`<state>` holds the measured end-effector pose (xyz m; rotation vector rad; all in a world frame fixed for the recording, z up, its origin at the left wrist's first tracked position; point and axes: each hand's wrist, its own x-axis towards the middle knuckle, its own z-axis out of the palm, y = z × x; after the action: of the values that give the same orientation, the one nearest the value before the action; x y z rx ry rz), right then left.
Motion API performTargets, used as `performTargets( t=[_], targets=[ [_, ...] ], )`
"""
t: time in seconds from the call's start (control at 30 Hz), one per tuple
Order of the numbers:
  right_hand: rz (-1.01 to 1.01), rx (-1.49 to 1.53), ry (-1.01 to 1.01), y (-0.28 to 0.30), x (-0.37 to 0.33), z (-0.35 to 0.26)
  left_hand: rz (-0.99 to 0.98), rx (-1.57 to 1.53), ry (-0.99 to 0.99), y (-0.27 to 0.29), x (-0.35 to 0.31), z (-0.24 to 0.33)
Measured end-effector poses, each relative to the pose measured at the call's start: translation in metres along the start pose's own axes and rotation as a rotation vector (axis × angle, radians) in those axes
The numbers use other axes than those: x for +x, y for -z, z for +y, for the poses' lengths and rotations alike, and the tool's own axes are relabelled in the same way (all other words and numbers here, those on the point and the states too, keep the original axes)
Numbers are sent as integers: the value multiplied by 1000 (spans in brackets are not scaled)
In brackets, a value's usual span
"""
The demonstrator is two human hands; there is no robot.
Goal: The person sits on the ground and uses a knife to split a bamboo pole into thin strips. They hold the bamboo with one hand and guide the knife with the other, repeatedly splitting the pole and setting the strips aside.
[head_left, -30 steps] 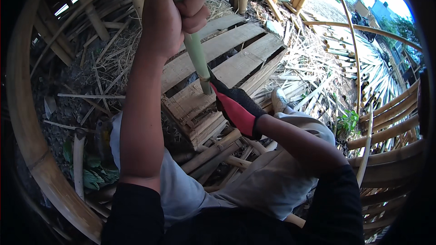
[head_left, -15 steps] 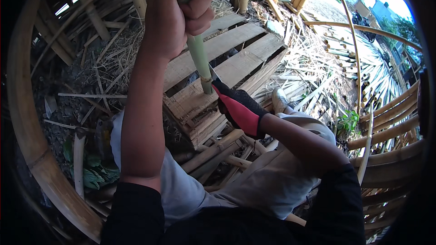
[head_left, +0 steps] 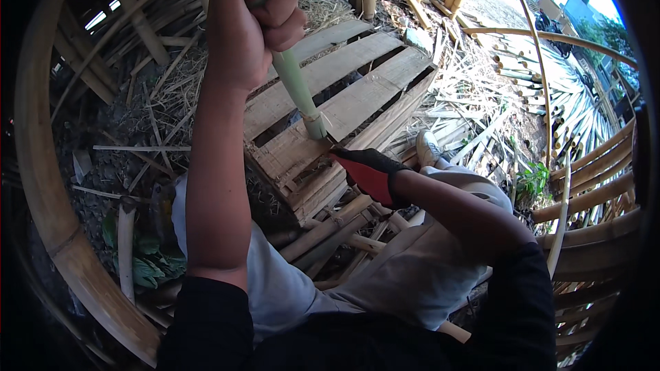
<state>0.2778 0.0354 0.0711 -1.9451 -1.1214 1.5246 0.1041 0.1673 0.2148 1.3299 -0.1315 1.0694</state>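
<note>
Near the top of the view, my bare left hand (head_left: pixel 244 34) is wrapped round a green bamboo pole (head_left: pixel 295 82). The pole slants down to the right, its lower end over the wooden slatted pallet (head_left: pixel 371 93). Just right of that lower end is my right hand (head_left: pixel 370 173), in a black and red glove, with its fingers closed. It grips a knife whose thin blade showed beside the pole a moment before; the blade is now barely visible and the handle is hidden in the glove.
Bamboo offcuts (head_left: pixel 337 223) lie between my legs, below the pallet. Many cut poles (head_left: pixel 577 113) are piled at the right. A curved bamboo rail (head_left: pixel 65 244) rises at the left, and another bamboo frame (head_left: pixel 591 240) stands at the right. Shavings litter the ground beyond.
My right hand has shifted slightly down and right, drawing the blade off the pole's end. My left hand has moved a little left with the bamboo pole.
</note>
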Motion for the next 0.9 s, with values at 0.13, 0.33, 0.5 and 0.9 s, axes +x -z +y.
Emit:
performTargets(
  t=[0.13,0.33,0.5,0.9],
  targets=[
    [47,-96,396,17,-38,-43,2,22,-62,10,-9,6],
    [55,121,37,30,-39,-39,21,23,-78,15,-13,11],
    [191,98,151,33,-11,-20,286,176,-130,8,-13,9],
    [50,-173,331,37,-15,-41,481,125,-234,-2,-19,26]
  ],
)
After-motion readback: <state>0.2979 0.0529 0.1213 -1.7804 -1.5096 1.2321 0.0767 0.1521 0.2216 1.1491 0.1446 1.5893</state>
